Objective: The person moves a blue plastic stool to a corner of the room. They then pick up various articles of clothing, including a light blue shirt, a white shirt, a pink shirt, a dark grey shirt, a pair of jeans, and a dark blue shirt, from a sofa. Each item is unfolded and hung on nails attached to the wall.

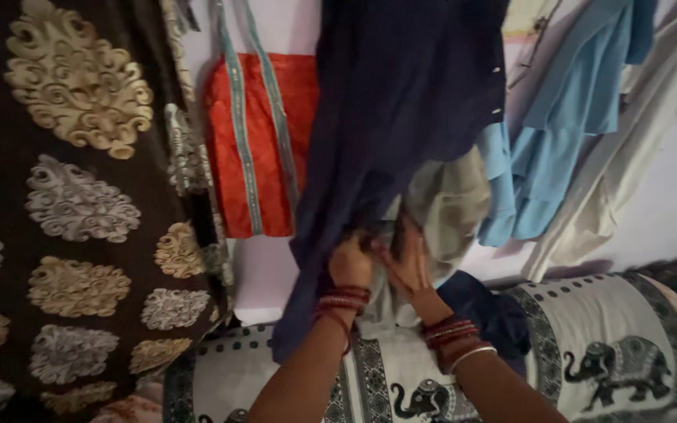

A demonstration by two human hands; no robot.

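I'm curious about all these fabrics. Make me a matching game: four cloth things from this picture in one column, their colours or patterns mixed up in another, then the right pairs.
Things:
1. Garment that both hands grip
2. Garment with pale trim strips hanging on the wall
3. Clothes hanging at the right
4. Bed cover below the hands

Descriptions:
A. Light blue
B. Pale with black elephants
C. Dark navy
D. Orange-red

Pairs: 1-C, 2-D, 3-A, 4-B

The left hand and the right hand hold the navy garment near its lower edge.
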